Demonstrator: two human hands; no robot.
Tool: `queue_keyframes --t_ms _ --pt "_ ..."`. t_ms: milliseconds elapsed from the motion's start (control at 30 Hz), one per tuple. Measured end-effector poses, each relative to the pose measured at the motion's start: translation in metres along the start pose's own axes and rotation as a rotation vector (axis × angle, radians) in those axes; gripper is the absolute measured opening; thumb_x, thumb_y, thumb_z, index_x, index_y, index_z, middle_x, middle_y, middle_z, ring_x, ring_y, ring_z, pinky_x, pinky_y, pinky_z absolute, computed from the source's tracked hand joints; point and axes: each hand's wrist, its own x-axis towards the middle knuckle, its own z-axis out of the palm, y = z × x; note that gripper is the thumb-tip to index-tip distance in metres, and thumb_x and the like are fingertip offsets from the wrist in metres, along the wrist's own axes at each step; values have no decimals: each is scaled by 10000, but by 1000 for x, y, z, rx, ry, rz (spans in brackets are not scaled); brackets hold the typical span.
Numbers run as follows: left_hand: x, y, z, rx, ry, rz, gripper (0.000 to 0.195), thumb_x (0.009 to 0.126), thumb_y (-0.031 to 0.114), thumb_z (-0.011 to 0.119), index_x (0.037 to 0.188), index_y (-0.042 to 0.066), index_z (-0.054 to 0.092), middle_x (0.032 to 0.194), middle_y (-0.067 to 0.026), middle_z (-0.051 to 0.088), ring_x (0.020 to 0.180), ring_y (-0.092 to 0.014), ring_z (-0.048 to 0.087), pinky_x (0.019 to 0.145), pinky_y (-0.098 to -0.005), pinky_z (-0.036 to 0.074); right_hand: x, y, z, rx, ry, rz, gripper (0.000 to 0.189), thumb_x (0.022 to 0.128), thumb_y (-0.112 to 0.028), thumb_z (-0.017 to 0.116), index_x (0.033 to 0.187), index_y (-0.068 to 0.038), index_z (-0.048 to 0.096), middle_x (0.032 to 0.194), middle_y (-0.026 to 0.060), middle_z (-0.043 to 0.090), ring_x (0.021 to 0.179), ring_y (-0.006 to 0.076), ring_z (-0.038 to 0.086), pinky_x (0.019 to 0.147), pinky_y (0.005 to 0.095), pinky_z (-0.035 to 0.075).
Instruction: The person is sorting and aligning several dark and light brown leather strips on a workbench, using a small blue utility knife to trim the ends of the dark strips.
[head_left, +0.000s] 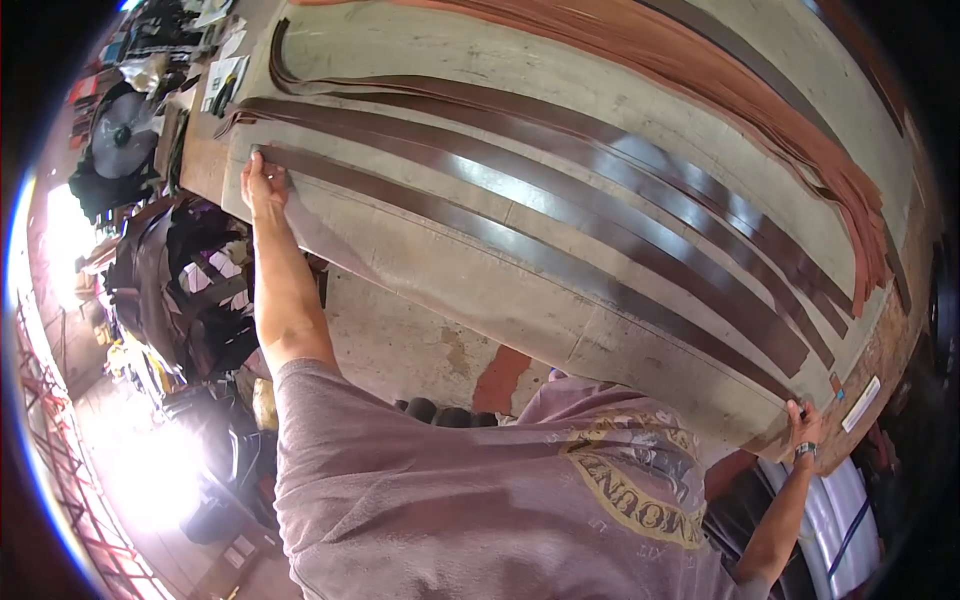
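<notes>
A long dark brown leather strip (491, 240) lies stretched across the pale tabletop (420, 259), nearest to me. My left hand (265, 184) pinches its left end close to the table's left edge. At the opposite end, my right hand (804, 429) has its fingers on the strip's right tip, near the front right corner. Just beyond runs a wider dark brown strip (517, 184), its surface shining under the light. Farther back, more brown strips (600, 142) lie roughly alongside, and one curls upward at its left end.
A thick bundle of reddish-brown leather strips (675, 82) spans the table's far side. Near the right corner sit a white printed piece (861, 403) and a small brown-and-blue object (838, 386). A fan (121, 135) and piled dark material (176, 285) stand left of the table.
</notes>
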Motion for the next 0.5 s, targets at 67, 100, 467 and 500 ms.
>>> queue_keyframes --t_ms 67,100,467,500 --pt "6 -9 12 162 305 87 207 961 185 716 1052 16 639 970 -111 709 839 -228 687 665 -301 563 0 -5 -2 -141 71 -87 545 888 -461 757 765 0 494 662 69 481 636 207 449 591 398 391" --pt "13 2 1 170 304 101 207 961 185 716 1052 16 639 970 -111 709 839 -228 687 665 -301 563 6 -6 2 -191 93 -152 556 885 -464 759 765 8 490 659 80 482 636 224 451 600 408 397" --pt "-76 -33 3 542 500 525 308 1028 143 544 1264 -53 530 1137 -177 643 953 -249 690 834 -340 571 -3 21 1 -140 55 -95 473 903 -422 747 876 15 569 725 113 523 678 223 491 635 378 436" --pt "-99 -37 3 657 477 543 319 1029 138 539 1280 -57 533 1160 -182 643 1010 -254 680 895 -334 543 -3 22 3 -137 53 -107 473 903 -422 747 876 15 569 725 113 523 678 223 491 635 378 436"
